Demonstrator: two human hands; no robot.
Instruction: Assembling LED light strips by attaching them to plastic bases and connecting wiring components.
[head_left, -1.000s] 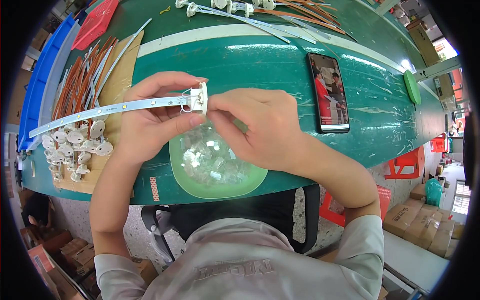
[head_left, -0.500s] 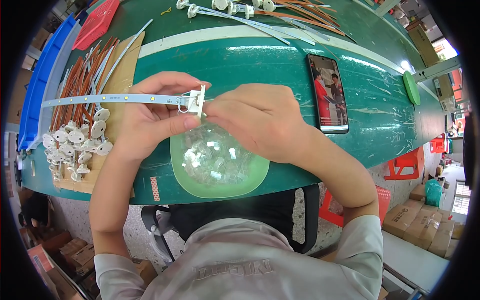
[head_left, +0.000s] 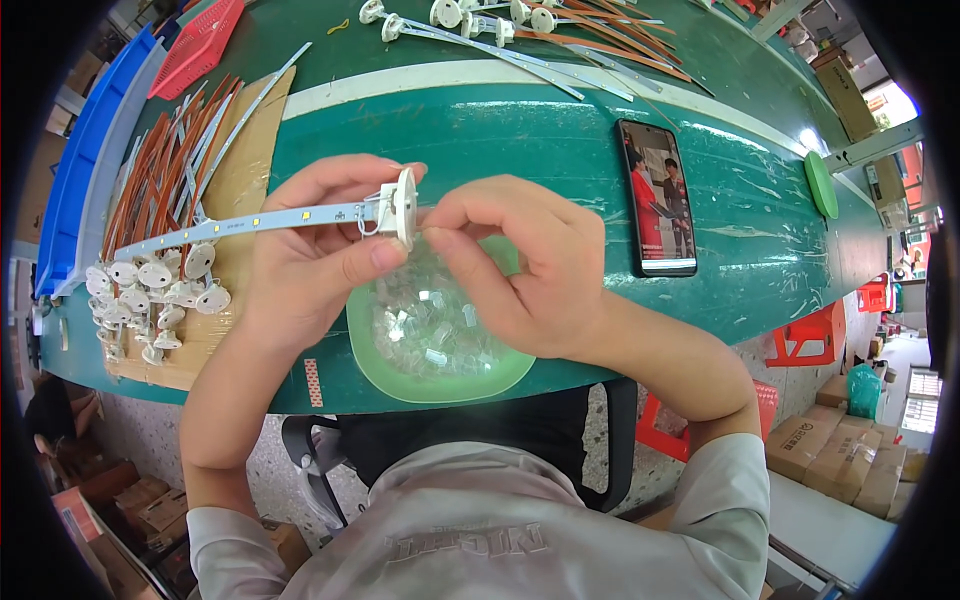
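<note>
My left hand (head_left: 290, 265) is closed on an LED strip light, a pale strip (head_left: 190, 233) with small yellow LEDs. Its white round end cap (head_left: 404, 208) sits between the thumb and fingers, with thin wires where strip and cap meet. The far end of the strip reaches left over the piled strips. My right hand (head_left: 535, 260) is closed in a pinch just right of the cap's face; what the fingertips hold is too small to make out. Below both hands stands a light green plastic bowl (head_left: 440, 392), holding many small clear plastic pieces (head_left: 435, 325).
At left, LED strips with white caps (head_left: 155, 275) lie piled on cardboard (head_left: 262, 130), beside a blue tray (head_left: 85, 160) and a pink basket (head_left: 200, 45). More strips (head_left: 510, 50) lie at the back. A phone (head_left: 657, 200) is at right, a green lid (head_left: 821, 185) farther off.
The end cap has turned so more of its round face shows, and the strip's free end has dropped. My right hand has rolled, bringing its thumb and index finger pinch into sight.
</note>
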